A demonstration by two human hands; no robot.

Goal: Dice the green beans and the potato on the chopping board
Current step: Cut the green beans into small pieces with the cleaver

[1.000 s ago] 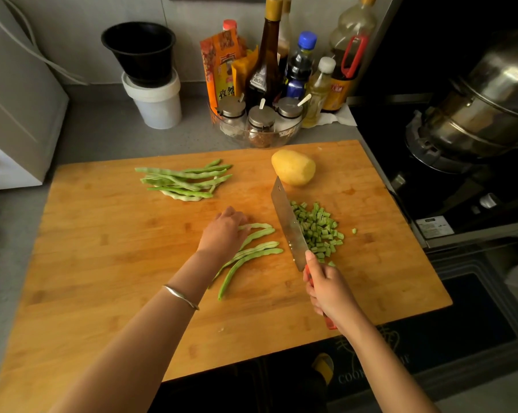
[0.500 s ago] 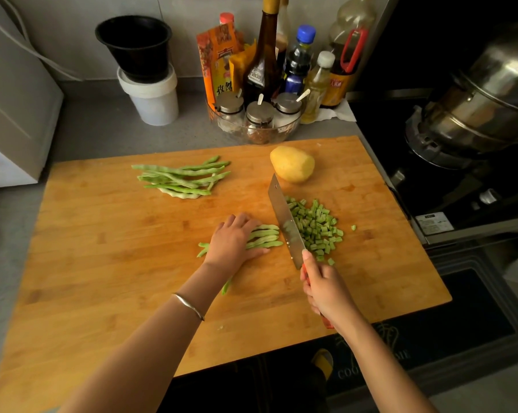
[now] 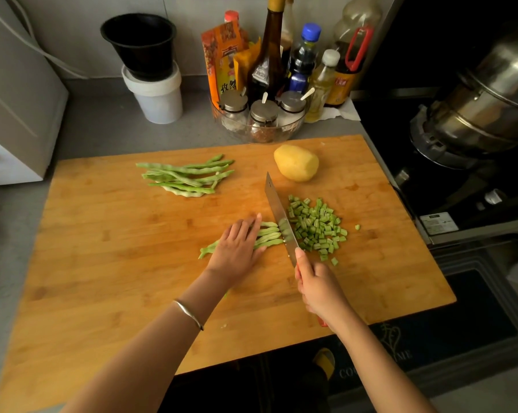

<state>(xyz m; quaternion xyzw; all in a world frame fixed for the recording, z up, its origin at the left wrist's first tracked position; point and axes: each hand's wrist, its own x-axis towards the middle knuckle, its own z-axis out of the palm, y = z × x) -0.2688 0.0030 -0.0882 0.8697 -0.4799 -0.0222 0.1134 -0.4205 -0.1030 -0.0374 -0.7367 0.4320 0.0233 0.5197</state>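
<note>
The big rectangular wooden chopping board [image 3: 102, 263] is the whole stage here. Near the middle of the board, the left hand [image 3: 236, 251] lies flat on a small bundle of green beans [image 3: 268, 236], with the fingers stretched out straight and pressing down, not curled round them. The right hand [image 3: 320, 287] is wrapped tight round the red handle of a steel cleaver [image 3: 278, 216]. Its blade is down at the bundle's cut ends, just on the board's right side of those fingertips. Right of the blade sits a heap of small diced bean pieces [image 3: 314, 228]. A loose pile of long whole green beans [image 3: 186, 177] waits toward the board's far left, and the peeled yellow potato [image 3: 296, 163] sits uncut near the board's far edge.

Biggest risk imo is those flat fingers. The tips point at the blade instead of being tucked under, so one chop drifting left could nick them. The beans are stacked, so they might roll or splay under the press and give uneven dice. The diced heap is also crowding the blade, so bits could get flicked off the board. And the potato's round, so I'd guess it wobbles unless it gets a flat face first.
</note>
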